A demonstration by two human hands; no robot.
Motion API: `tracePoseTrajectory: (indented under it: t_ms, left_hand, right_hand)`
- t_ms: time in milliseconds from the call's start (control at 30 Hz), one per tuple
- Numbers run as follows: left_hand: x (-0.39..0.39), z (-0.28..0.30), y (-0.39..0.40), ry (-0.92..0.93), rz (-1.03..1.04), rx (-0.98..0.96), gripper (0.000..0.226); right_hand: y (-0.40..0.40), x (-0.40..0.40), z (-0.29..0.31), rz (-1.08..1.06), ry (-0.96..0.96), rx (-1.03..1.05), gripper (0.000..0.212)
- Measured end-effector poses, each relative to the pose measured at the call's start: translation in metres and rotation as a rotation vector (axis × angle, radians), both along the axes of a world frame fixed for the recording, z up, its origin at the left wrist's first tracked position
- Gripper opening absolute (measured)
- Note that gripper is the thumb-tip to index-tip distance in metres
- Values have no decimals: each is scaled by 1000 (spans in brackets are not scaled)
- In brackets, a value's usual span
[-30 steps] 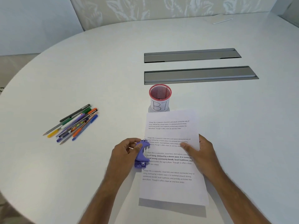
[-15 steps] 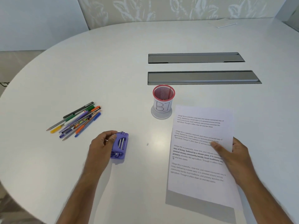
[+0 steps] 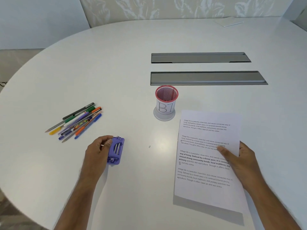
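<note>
The hole punch (image 3: 116,151) and the printed sheet (image 3: 204,163) have parted. A second ago the punch sat over the sheet's left edge, and now it lies well to the left on the worktop (image 3: 132,63), with the sheet drawn off to the right.

The punching looks done. Two small grey holes (image 3: 181,140) show near the sheet's left margin, and a tiny scrap (image 3: 149,146) (probably a punched-out bit) lies between punch and sheet. What seems left is to let go of the punch and put the sheet away.

The left hand (image 3: 96,155) grips the punch, its fingers (image 3: 106,141) curled round the left side. The right hand (image 3: 242,161) pinches the sheet's right edge, thumb on top, with the near end raised off the worktop. The punch is purple plastic with two metal rods on top. The mesh cup (image 3: 166,97) and pens (image 3: 78,122) lie untouched.
</note>
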State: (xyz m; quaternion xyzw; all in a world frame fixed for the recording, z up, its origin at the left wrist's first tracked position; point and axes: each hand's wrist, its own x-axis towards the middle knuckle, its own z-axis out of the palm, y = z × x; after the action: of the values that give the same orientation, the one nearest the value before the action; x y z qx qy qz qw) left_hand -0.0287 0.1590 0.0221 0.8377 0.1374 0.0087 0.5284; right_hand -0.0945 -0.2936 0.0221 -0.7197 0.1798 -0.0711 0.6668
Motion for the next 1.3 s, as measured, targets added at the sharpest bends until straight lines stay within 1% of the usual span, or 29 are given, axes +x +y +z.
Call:
tracePoseTrajectory:
  t_ms: [100,167,200,233,300,333,367,400,433,500,533,633,667,733,767,833,900,1000,1167,1233,1300]
  left_hand:
    - [0,-1,1,-28,3,27,19]
    - [-3,2,-3,-55,-8,91,17]
    - [-5,4,-6,-67,-1,163,17]
    - [-6,7,-10,-98,15,288,19]
    - [-8,13,-23,-217,35,562,22]
    - [-9,18,-33,-294,7,605,21]
    - [-10,23,-46,-346,-41,561,19]
    - [-11,28,-63,-350,-91,429,18]
    - [-13,33,-82,-292,-126,206,19]
    - [-14,41,-125,-77,-161,-252,16]
    - [-14,44,-146,24,-192,-402,15]
    - [-10,49,-196,232,-380,-717,51]
    - [-9,51,-208,284,-458,-796,54]
    - [-11,52,-224,338,-565,-906,49]
    - [-11,54,-231,358,-566,-920,46]
    - [-13,58,-245,335,-527,-848,40]
    - [-13,65,-259,244,-499,-730,35]
    - [-10,84,-277,81,-499,-652,30]
    - [-2,117,-300,-159,-514,-633,25]
    - [0,121,-306,-200,-527,-642,25]
    - [0,117,-310,-195,-520,-658,23]
  right_hand:
    - [-2,0,1,6,-2,1,35]
    - [-3,1,3,11,-9,2,35]
    - [-4,1,4,13,-15,4,35]
    - [-5,1,6,15,-23,7,36]
    - [-7,2,12,20,-42,15,36]
    - [-8,2,15,21,-56,26,35]
    - [-8,2,18,22,-71,41,34]
    - [-9,3,23,27,-87,57,33]
    - [-9,3,27,35,-100,73,32]
    - [-10,4,34,50,-119,112,31]
    - [-11,4,37,62,-129,139,32]
    - [-15,4,45,98,-154,215,35]
    - [-17,3,48,105,-158,224,36]
    - [-22,2,54,107,-160,207,38]
    - [-26,1,57,100,-157,184,38]
    - [-35,-1,64,89,-156,147,36]
    - [-43,-2,72,69,-180,122,34]
    - [-54,0,90,16,-255,101,32]
    - [-71,5,120,-2,-384,72,38]
    - [-76,6,123,-10,-406,69,41]
    - [-78,6,117,-7,-398,66,39]
